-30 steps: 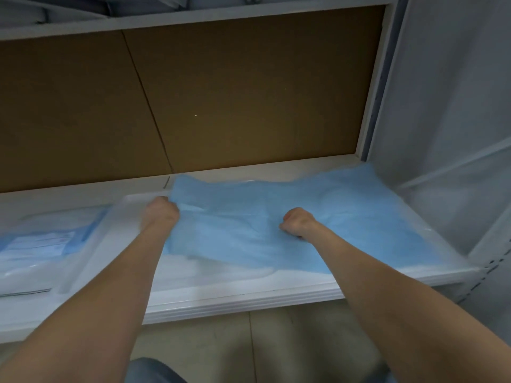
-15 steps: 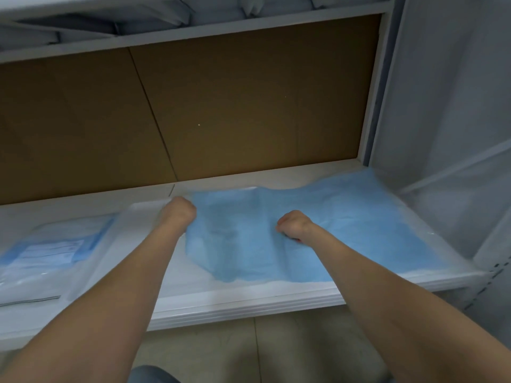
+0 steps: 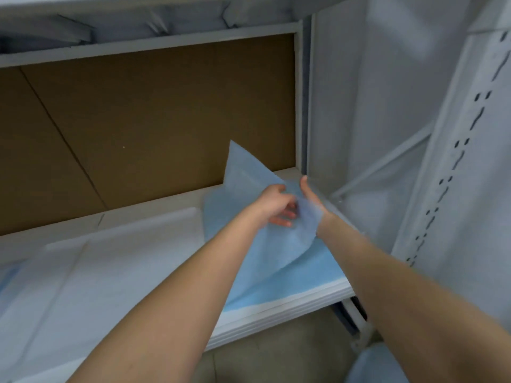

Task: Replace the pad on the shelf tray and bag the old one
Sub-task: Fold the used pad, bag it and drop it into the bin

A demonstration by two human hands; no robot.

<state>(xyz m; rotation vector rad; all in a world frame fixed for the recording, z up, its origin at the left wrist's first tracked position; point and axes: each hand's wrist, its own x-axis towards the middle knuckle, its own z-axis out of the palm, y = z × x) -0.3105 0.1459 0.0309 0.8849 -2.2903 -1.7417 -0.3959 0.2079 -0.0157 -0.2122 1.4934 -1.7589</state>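
The blue pad (image 3: 265, 255), flat a moment ago, is now gathered rightward off the tray (image 3: 116, 261); left hand (image 3: 273, 207) and right hand (image 3: 311, 200) both grip it, so removal is nearly done.

White metal shelving unit (image 3: 276, 313), near edge ribbed. Back panel (image 3: 154, 120) is brown board with a diagonal seam on the left. Upper shelf rail (image 3: 149, 48) runs across the top, grey wrapped bundles (image 3: 110, 26) above it. Right side: white side wall (image 3: 373, 106) with diagonal brace (image 3: 387, 164), slotted upright post (image 3: 456, 161) nearer. Floor (image 3: 276, 355) below is dull grey-beige. Lighting flat, dim.
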